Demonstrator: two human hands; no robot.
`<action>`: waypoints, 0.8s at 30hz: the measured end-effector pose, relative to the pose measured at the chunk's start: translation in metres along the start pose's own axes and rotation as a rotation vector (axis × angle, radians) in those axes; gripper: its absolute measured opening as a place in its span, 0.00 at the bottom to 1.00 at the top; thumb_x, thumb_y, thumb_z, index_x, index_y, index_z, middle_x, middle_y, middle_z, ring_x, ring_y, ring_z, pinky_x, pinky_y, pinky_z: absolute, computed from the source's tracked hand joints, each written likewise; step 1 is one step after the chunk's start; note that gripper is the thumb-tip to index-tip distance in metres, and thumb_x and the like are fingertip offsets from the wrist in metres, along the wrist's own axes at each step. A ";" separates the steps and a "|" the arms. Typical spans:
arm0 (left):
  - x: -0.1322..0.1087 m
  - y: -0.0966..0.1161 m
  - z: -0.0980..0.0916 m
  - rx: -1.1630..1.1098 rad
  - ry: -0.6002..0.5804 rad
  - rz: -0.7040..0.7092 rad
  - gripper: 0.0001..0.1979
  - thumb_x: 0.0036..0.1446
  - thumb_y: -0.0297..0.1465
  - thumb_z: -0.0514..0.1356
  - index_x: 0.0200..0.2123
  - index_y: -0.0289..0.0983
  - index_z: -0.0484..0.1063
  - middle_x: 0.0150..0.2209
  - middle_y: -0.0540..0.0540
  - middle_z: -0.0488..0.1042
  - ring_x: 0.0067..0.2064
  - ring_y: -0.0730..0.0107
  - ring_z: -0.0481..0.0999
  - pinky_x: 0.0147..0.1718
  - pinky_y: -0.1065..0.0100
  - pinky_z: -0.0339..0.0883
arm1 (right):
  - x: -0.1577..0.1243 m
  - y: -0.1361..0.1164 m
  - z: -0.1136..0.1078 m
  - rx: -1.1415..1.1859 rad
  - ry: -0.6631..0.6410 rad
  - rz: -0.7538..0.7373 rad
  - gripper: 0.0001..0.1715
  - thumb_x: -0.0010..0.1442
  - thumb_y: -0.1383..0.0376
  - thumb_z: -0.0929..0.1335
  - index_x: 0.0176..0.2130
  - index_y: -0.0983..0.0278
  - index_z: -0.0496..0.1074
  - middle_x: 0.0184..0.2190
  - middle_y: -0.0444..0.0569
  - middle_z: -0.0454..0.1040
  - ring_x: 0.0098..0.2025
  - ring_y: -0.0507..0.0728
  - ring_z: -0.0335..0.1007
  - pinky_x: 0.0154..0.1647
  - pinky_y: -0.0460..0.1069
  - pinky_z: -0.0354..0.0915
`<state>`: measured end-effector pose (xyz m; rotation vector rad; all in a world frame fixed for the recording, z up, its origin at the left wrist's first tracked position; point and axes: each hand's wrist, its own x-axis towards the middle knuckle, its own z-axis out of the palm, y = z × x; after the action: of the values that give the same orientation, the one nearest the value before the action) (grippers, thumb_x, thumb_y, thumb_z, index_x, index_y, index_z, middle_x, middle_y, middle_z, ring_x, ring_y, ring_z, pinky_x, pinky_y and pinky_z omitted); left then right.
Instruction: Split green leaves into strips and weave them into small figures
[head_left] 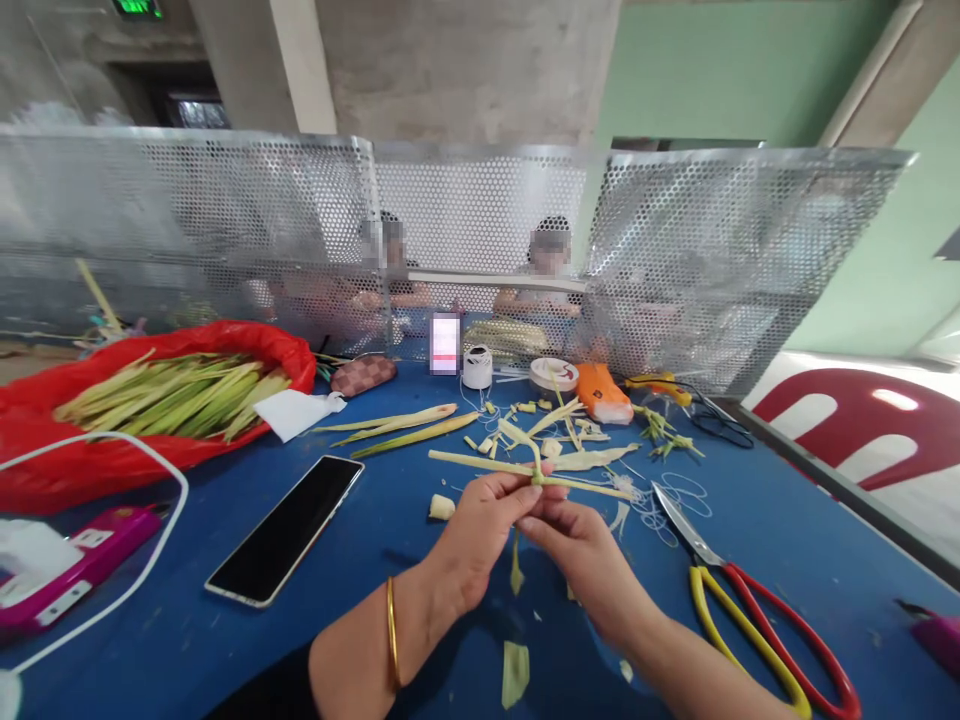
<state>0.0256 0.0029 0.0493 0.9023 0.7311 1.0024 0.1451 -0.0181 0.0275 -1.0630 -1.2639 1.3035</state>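
Over the blue table, my left hand (491, 518) and my right hand (574, 530) come together on a small knotted piece of pale green leaf strips (537, 478). My left fingers and thumb pinch the knot from the left side. My right fingers are closed around its lower right side. Strips stick out to the left, to the right and upward from the knot, and one end hangs below my hands. Part of the knot is hidden behind my fingertips. A pair of scissors (709, 560) with red and yellow handles lies right of my right hand.
Leaf scraps and white thread (679, 500) litter the table beyond my hands. A black phone (289, 530) lies left. A red plastic bag (289, 350) holds leaf strips (180, 395). A thread spool (477, 368) and orange packet (602, 392) stand before the perforated metal screen (480, 215); people sit behind it.
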 end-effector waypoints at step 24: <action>-0.002 0.014 -0.004 0.149 0.042 0.035 0.13 0.49 0.30 0.65 0.40 0.35 0.76 0.30 0.47 0.79 0.33 0.70 0.75 0.37 0.70 0.66 | -0.007 -0.019 -0.026 -0.996 0.315 -0.770 0.05 0.63 0.67 0.63 0.39 0.63 0.69 0.38 0.52 0.73 0.42 0.59 0.68 0.44 0.53 0.58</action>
<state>0.0164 0.0058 0.0601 1.0289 0.8362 1.0101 0.1735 -0.0224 0.0437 -1.1602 -1.8445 -0.1363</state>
